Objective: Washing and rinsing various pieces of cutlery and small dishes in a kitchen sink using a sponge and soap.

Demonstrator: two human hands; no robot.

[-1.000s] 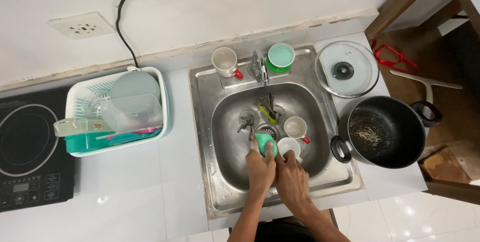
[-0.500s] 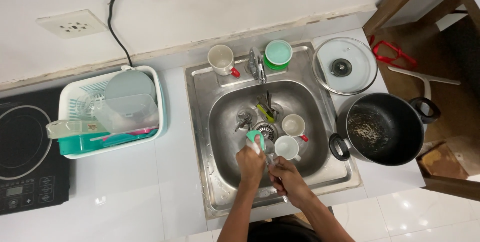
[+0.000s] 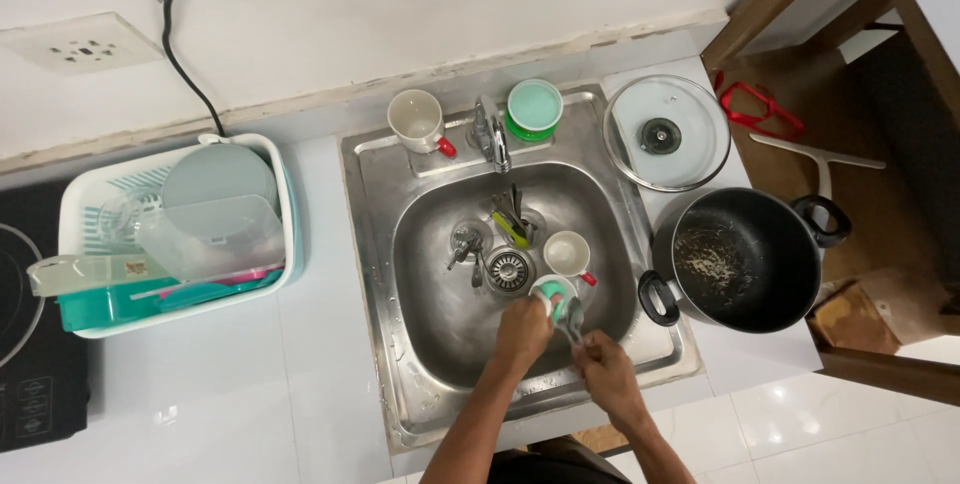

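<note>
A dark control panel (image 3: pixel 30 399) fronts the induction cooktop (image 3: pixel 20 344).

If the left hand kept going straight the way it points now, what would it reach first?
The left hand points up-right across the sink basin, gripping a green sponge. Next in that line is the white cup, though depth is unclear.

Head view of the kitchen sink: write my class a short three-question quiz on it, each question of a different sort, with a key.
1. True or false: the black pot stands inside the sink.
2. What lies just behind that pot on the counter? A) a glass lid B) a cutting board C) a kettle
3. Fill in: the left hand presses a green ______ against the metal utensil that the right hand holds.

Key
1. False: it stands on the counter to the right of the sink.
2. A, the glass lid.
3. Sponge, on the utensil.
</note>
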